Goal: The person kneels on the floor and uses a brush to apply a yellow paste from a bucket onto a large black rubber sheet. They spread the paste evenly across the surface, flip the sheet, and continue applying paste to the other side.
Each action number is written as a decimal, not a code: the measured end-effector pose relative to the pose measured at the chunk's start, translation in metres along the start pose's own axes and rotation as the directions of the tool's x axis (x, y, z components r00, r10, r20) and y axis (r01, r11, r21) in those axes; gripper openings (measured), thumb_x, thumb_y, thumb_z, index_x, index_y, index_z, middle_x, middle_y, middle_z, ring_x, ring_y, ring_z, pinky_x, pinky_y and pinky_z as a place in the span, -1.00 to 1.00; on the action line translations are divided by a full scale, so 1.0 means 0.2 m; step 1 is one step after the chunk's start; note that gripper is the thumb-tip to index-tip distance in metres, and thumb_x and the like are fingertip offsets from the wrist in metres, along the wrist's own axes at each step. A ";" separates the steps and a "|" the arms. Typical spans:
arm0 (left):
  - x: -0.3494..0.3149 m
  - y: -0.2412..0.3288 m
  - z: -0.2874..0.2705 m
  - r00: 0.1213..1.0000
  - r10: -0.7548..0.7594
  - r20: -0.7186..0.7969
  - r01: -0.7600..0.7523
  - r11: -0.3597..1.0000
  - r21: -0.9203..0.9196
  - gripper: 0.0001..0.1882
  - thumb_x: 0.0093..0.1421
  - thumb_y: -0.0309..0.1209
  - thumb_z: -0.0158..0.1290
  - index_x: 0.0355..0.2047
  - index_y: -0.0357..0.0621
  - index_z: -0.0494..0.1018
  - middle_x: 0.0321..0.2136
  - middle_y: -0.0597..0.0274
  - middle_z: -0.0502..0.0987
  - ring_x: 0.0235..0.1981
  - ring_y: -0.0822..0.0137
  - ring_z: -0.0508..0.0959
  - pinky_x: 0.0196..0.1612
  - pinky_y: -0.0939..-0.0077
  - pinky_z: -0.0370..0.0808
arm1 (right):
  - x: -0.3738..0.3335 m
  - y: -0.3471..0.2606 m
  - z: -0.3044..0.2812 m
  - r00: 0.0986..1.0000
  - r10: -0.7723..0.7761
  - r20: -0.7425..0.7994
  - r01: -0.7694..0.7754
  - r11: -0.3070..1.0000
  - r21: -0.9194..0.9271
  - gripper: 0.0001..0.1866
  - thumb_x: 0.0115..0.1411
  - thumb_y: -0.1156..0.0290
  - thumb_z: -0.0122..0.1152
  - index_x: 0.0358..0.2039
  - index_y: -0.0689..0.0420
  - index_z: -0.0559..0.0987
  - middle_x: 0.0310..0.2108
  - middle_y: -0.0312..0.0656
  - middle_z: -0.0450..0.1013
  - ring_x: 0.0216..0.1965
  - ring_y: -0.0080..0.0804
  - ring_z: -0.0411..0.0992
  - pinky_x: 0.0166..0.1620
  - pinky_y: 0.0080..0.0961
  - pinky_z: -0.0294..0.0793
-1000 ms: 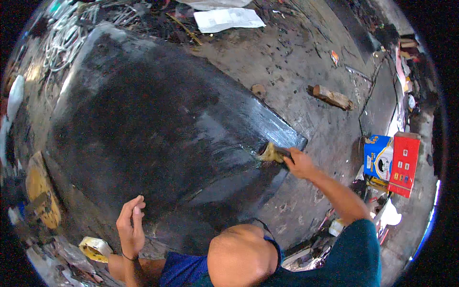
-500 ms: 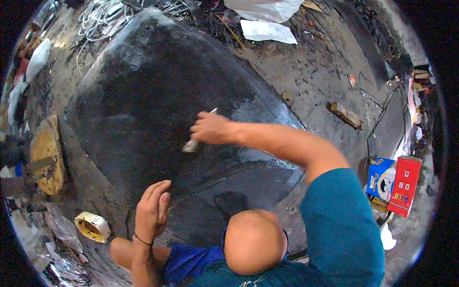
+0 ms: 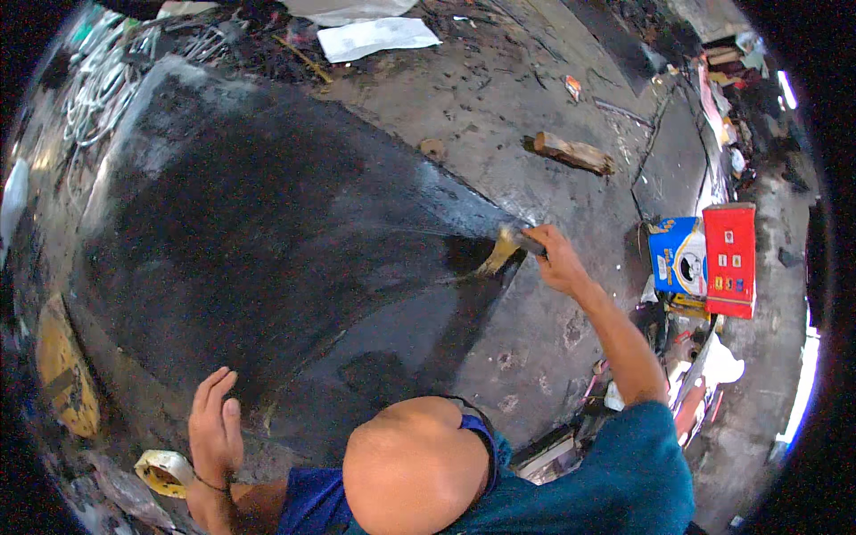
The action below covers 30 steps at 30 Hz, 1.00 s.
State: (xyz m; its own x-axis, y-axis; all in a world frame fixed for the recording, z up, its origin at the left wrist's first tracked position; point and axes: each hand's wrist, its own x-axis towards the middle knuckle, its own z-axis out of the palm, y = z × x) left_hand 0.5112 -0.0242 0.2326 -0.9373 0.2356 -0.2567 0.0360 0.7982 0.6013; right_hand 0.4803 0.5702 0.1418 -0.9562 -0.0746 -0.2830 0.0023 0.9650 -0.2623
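Note:
My right hand (image 3: 557,260) is closed round the handle of a flat brush (image 3: 504,250) at the right edge of a big dark sheet (image 3: 241,223) on the ground. The brush's pale yellowish bristles meet the sheet near its corner, where the surface looks darker and wet. My left hand (image 3: 217,423) is held up with its fingers stretched out and nothing in it, above the sheet's near left side. Beside its wrist stands a cut-open yellowish container (image 3: 163,471), partly covered by my arm.
A piece of wood (image 3: 573,152) lies on the floor beyond the sheet. At the right stand a blue and white box (image 3: 678,256) and a red box (image 3: 729,259). A round wooden board (image 3: 67,366) is at the left, coiled cable (image 3: 98,85) at the far left, and white paper (image 3: 379,38) at the back.
My right hand has carried the brush from the sheet's middle to its right edge. My view has shifted to the right. The left hand stays stretched out.

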 end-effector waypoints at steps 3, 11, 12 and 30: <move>0.01 0.01 -0.05 0.999 0.013 -0.037 -0.009 0.994 0.107 -0.66 0.29 -0.41 -0.16 -0.02 -0.34 0.43 0.02 -0.13 0.43 0.04 -0.07 0.45 0.12 0.23 0.35 | -0.17 -0.14 -0.16 0.920 0.237 -0.313 -0.153 0.951 0.270 -0.59 0.20 0.51 0.08 0.08 0.26 0.39 -0.08 -0.05 0.39 -0.08 -0.24 0.40 0.00 -0.39 0.35; -0.05 -0.14 -0.20 0.999 -0.001 -0.044 0.012 0.971 0.240 -0.69 0.31 -0.40 -0.16 -0.03 -0.31 0.42 -0.03 -0.11 0.45 0.01 -0.07 0.47 0.08 0.25 0.38 | -0.14 -0.33 -0.34 0.837 0.418 -0.353 -0.198 0.834 0.515 -0.70 0.25 0.33 0.10 -0.10 0.28 0.49 -0.35 -0.10 0.52 -0.30 -0.31 0.49 -0.18 -0.32 0.47; -0.06 -0.17 -0.22 0.999 -0.007 -0.045 0.017 0.976 0.218 -0.69 0.32 -0.40 -0.15 -0.03 -0.31 0.42 -0.04 -0.11 0.45 -0.01 -0.07 0.47 0.07 0.26 0.38 | -0.10 -0.28 -0.28 0.866 0.423 -0.268 -0.290 0.860 0.419 -0.68 0.26 0.30 0.09 -0.11 0.29 0.49 -0.34 -0.06 0.52 -0.29 -0.26 0.51 -0.17 -0.29 0.47; -1.15 -0.96 0.49 0.648 -0.365 0.669 0.689 0.655 -0.310 -0.50 0.35 -0.05 -0.11 -0.33 -0.29 0.54 -0.49 0.17 0.59 -0.45 0.37 0.55 -0.38 0.45 0.49 | 0.17 -1.77 0.93 0.908 -0.386 -0.160 0.407 0.905 0.128 -0.80 0.15 0.37 0.10 -0.22 0.14 0.48 -0.37 -0.02 0.48 -0.38 0.04 0.49 -0.36 -0.10 0.52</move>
State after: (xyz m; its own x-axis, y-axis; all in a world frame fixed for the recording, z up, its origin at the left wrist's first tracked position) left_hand 0.7549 -0.1772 0.1017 -0.3886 0.2324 -0.8916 -0.7298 0.5131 0.4518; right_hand 0.5018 0.1786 0.0539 -0.9164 -0.4002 -0.0083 -0.3496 0.8104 -0.4702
